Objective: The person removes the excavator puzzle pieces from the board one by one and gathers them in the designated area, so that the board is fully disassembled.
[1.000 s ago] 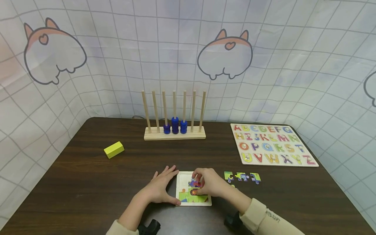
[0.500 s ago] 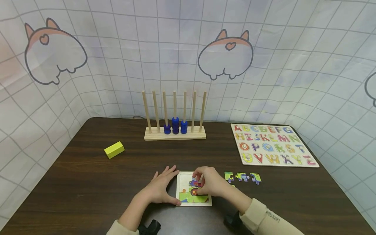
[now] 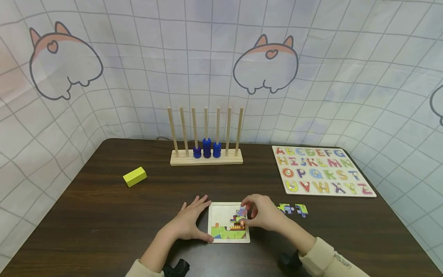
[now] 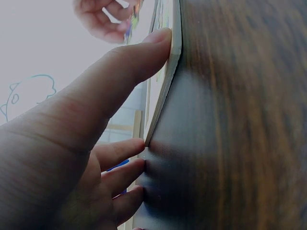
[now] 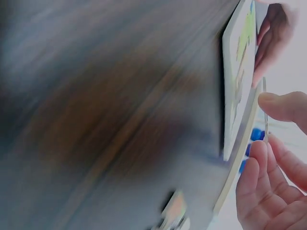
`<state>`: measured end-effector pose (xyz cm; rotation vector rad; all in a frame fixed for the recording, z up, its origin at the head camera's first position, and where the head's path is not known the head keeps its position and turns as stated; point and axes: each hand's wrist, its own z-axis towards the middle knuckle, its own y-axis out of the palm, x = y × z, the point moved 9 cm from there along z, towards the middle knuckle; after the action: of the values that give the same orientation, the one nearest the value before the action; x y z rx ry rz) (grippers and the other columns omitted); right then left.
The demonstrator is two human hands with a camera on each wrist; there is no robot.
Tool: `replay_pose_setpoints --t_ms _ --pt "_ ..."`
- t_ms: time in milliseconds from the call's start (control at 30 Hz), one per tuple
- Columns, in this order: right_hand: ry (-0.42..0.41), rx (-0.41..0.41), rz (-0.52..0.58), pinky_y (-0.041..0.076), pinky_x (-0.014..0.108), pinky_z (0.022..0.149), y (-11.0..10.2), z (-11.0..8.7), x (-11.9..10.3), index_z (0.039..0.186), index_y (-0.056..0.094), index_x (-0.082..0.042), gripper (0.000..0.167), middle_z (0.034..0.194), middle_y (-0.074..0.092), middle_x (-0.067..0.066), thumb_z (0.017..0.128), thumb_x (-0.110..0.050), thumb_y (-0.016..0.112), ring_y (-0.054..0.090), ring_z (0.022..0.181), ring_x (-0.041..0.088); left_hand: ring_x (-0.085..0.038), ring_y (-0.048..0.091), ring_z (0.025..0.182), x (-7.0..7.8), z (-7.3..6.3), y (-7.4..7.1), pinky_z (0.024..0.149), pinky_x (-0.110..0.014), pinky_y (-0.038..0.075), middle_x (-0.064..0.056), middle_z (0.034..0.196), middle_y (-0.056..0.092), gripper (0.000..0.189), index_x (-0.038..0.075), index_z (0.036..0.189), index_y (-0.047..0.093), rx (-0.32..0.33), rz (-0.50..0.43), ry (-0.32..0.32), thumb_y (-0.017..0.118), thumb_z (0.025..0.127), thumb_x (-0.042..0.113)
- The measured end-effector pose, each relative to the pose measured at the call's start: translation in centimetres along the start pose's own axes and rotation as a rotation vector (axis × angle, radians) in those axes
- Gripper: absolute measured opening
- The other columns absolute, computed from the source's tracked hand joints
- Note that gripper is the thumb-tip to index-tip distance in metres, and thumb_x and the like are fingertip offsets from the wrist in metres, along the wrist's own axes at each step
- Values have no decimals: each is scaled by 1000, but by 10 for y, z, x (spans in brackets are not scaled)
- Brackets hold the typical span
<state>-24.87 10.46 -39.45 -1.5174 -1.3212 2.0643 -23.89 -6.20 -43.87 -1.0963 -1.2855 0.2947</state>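
Note:
A square puzzle tray [image 3: 210, 223] with a pale rim lies on the table in front of the person, its lower part filled with green pieces. The left hand [image 3: 188, 219] spreads its straight fingers along the tray's left side, the thumb [image 4: 158, 38] resting on the near corner. Over the tray's right side, the right hand [image 3: 264, 213] pinches a thin puzzle piece [image 5: 265, 115] between thumb and fingertips, held off the tray in the right wrist view. Other loose puzzle pieces [image 3: 301, 209] lie just right of this hand, some hidden behind it.
A wooden peg stand [image 3: 206, 162] with blue rings on three pegs stands at the back. A yellow block [image 3: 135, 176] lies to the left. At the back right is an alphabet board [image 3: 323, 171]. A patterned cloth hangs behind the dark table [image 3: 86, 219].
The right hand has moved to the right, lifting the pinched piece off the tray's picture and now covering part of the loose pieces. The left hand has stayed put.

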Motion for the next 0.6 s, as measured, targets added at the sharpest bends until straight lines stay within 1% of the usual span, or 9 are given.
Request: replay_pose_setpoints --t_ms 100,233,333,467,600 --pt "7 18 2 43 21 49 -7 -6 7 94 63 -3 34 76 52 0 65 -7 81 47 55 6 -33 13 137 0 0 0 102 -63 7 -12 148 24 101 6 139 37 2 -1 0 83 58 47" --pt "28 34 37 45 23 47 -17 -15 16 94 63 -2 34 78 52 3 65 -5 80 48 55 8 -33 13 137 -1 0 0 102 -63 7 -12 148 24 102 6 139 37 6 -4 1 83 58 46" --pt "37 44 45 45 23 48 -24 -21 22 96 63 -2 34 80 53 3 67 -6 79 49 56 9 -33 13 137 -1 0 0 102 -63 7 -13 148 24 102 6 139 37 6 -5 0 83 58 47" --pt "28 71 6 44 22 53 -34 -30 31 98 64 -3 35 81 55 3 67 -9 80 49 57 6 -33 13 137 -1 0 0 102 -63 6 -12 149 24 102 6 140 37 4 -6 1 83 58 47" --pt "20 95 -28 43 21 51 -43 -38 38 97 64 -3 36 79 56 2 66 -11 81 49 56 3 -33 13 137 -1 0 0 102 -63 6 -12 149 24 102 6 140 37 3 -8 0 82 58 47"
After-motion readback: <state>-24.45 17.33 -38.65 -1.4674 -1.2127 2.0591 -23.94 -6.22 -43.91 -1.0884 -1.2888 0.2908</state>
